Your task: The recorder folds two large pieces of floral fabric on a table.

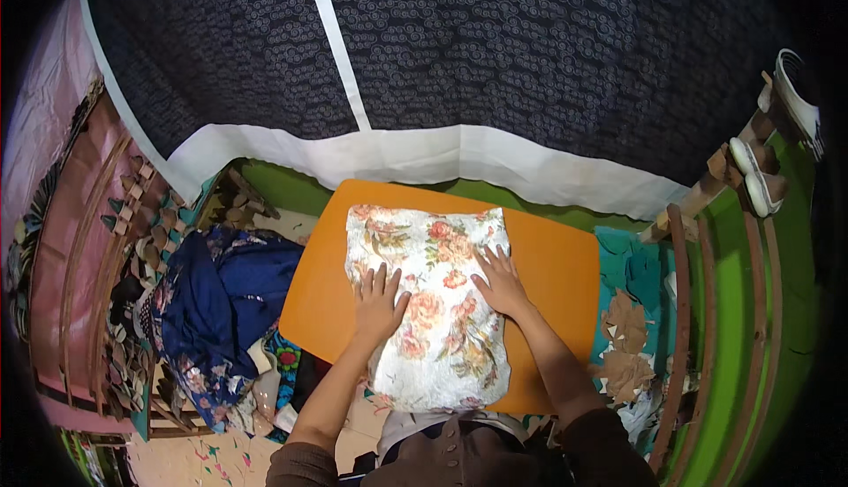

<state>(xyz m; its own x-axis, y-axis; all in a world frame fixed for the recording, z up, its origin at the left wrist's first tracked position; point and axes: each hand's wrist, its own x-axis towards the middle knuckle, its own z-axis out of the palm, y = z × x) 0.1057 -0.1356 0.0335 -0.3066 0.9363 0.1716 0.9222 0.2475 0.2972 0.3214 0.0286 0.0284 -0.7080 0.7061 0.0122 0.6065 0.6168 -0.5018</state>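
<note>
A white cloth with a pink and orange rose print (433,310) lies spread on an orange table (556,284). It looks folded into a rough rectangle, with its near end hanging close to my body. My left hand (380,301) rests flat on the cloth's left side, fingers apart. On the right side, my right hand (501,282) lies flat too, fingers spread and pointing away from me. Neither hand grips the fabric.
Dark blue cloth (221,292) is heaped left of the table, beside a rack of wooden pieces (132,213). At right stand wooden rails (680,310), brown cut pieces (625,323) and white shoes (755,178). A black patterned curtain (530,54) hangs beyond the table.
</note>
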